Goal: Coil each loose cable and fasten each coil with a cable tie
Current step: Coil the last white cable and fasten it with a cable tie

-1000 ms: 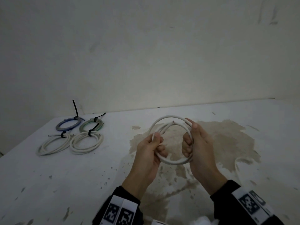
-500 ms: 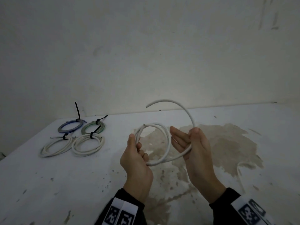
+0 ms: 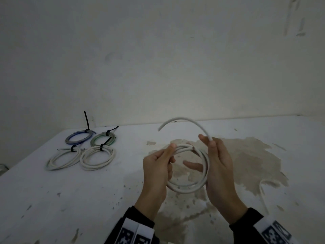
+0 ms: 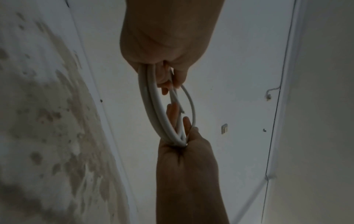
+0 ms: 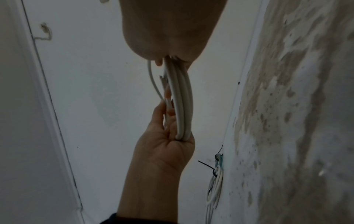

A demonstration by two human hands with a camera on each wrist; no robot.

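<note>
Wall (image 3: 158, 59): pale, scuffed, filling the upper half of the head view.
Table (image 3: 52, 199): white, speckled, across the lower half; tan stain (image 3: 246, 161) at centre right.
Right hand (image 3: 218, 169): right of centre, palm turned left; thumb and forefinger pinching the cable's free end at the top, remaining fingers loosely extended behind the coil's right side.
Left hand (image 3: 156, 171): centre, just left of the coil; thumb and curled fingers clamped on the coil's left side.
White cable (image 3: 190, 187): held in the air above the stain, between both hands; wound into a round coil of several turns, one cut end showing at its top, the free end (image 3: 184, 120) arching up and leftward above the right hand, unfastened.
White cable, wrist views (image 4: 159, 115): turns seen edge-on, running from one hand to the other.
Second loose cable (image 3: 262, 191): thin, pale, lying on the table at lower right, partly visible.
Tied coils, left of frame, on the table: blue coil (image 3: 78, 138) rear left; green coil (image 3: 102, 139) beside it; white coil (image 3: 63, 160) front left; white coil (image 3: 97, 158) front right, touching its neighbours.
Cable ties (image 3: 87, 122): black, one on each of the four coils, tails sticking up or sideways.
Sleeves (image 3: 139, 219): dark, with black-and-white marker bands at the bottom edge.
</note>
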